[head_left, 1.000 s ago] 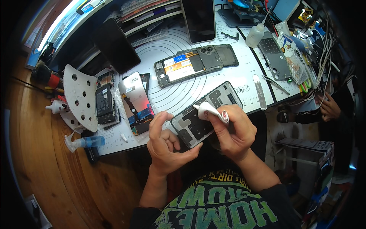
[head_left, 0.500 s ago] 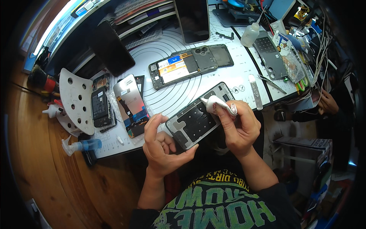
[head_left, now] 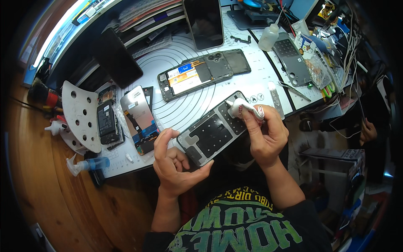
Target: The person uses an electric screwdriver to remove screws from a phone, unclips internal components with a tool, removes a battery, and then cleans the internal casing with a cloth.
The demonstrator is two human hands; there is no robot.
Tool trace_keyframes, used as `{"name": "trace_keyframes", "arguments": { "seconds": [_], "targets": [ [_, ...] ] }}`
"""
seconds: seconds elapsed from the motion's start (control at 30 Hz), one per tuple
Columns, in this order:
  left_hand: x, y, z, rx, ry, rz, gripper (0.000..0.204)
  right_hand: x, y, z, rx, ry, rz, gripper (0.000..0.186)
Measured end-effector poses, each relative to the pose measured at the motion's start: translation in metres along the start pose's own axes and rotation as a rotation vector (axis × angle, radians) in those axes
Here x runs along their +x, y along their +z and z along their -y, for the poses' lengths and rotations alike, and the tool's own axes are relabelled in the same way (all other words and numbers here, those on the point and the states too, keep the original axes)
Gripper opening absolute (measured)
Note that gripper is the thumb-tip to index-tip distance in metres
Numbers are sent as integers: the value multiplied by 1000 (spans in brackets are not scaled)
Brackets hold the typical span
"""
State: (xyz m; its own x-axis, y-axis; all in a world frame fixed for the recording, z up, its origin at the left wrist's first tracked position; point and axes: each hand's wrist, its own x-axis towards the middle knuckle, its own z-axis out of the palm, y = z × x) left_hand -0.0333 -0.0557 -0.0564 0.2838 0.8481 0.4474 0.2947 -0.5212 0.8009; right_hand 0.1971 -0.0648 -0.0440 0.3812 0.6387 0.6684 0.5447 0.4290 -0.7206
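Observation:
My left hand grips a phone frame by its near left end, fingers along one side and thumb on the other. The frame is grey with black sheeting dotted with small holes, and it is held tilted above the desk edge. My right hand pinches a white, crumpled glue tube with its folded end toward the palm. The tube's pointed nozzle is at the frame's far long edge, close to its far right end. Whether the tip touches is too small to tell, and no bead of glue can be made out.
Beyond the frame lies an opened phone with its battery showing. A detached screen lies to the left, near a small white cap and a blue spray bottle. Tweezers rest at right. Another person's hand shows far right.
The tube's nozzle has moved along the frame's far edge toward its far right end. The frame has turned to show more of its face. The whole view has shifted slightly.

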Motion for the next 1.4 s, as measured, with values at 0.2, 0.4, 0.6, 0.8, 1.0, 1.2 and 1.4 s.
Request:
{"name": "trace_keyframes", "arguments": {
  "seconds": [0.2, 0.4, 0.6, 0.8, 1.0, 1.2, 1.4],
  "targets": [
    [0, -1, -1, 4, -12, 0, 113, -2, 3, 1, 19, -17, 14, 14],
    [0, -1, -2, 2, -16, -3, 113, -3, 4, 4, 15, -37, 42, 13],
    [0, -1, 1, 5, 11, 5, 113, 2, -4, -6, -68, -1, -27, 13],
    [0, -1, 1, -6, 11, 4, 113, 3, -3, -3, -66, -9, -12, 13],
    [0, 0, 2, 8, 8, -28, 109, 2, -2, -5, -26, 21, -31, 13],
    [0, -2, 0, 5, -5, 5, 113, 1, -2, -3, -46, -12, 3, 13],
    [0, -1, 1, -2, 0, 5, 114, 3, -7, -13, -74, 52, -68, 12]
  ]
}}
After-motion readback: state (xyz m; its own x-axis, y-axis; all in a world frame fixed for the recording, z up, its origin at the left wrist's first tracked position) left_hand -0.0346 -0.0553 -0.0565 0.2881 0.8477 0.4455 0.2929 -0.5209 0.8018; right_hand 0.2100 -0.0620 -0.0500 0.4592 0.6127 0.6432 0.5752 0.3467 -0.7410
